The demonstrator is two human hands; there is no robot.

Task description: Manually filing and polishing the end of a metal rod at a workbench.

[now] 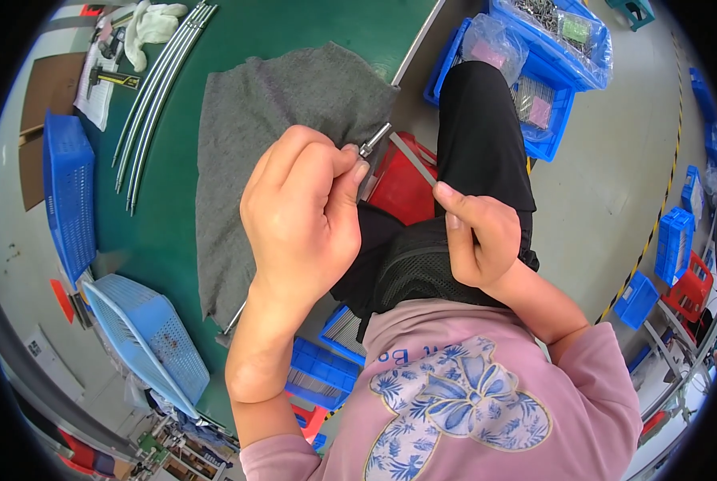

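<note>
My left hand point(298, 212) is raised over the edge of a grey cloth point(242, 152). Its thumb and forefinger pinch a small shiny metal pin-like part point(376, 139) with a stepped, collared shape. To the right, my right hand point(487, 236) is closed on a thin flat grey strip point(412, 158), which slants up toward the pin. The strip's far end lies close to the pin's tip, with a narrow gap showing between them. How much of the pin sits inside the left fingers is hidden.
Several long metal rods point(160, 108) lie on the green table point(154, 240), near a white glove point(152, 28) and a caliper point(114, 78). Blue baskets point(146, 333) line the left edge. Blue bins point(547, 132) of metal parts and a red stool point(402, 184) stand by my legs.
</note>
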